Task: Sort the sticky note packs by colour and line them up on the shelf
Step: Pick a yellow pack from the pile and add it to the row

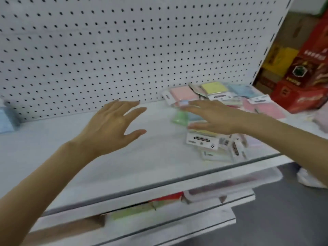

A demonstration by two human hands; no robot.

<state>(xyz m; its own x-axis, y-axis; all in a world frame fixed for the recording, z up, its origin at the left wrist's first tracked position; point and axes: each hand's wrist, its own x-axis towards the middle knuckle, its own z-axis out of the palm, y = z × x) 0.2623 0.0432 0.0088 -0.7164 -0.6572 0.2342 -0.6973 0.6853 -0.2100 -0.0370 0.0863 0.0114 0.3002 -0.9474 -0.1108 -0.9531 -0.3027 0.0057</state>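
A loose pile of sticky note packs (221, 142) lies at the right end of the white shelf (124, 166). In it I see a pink pack (183, 94), a yellow pack (215, 87), a pale blue pack (243, 90) and a green pack (180, 117). My right hand (218, 116) hovers flat over the pile with fingers straight and holds nothing. My left hand (111, 125) hangs above the bare middle of the shelf, fingers spread and empty. A blue pack (8, 118) sits alone at the shelf's far left, by the pegboard.
A white pegboard (124, 50) backs the shelf. Red and yellow cartons (301, 77) stand past its right end. Lower shelves (159, 219) with more goods jut out below the front edge. Grey floor (284, 210) shows at the lower right.
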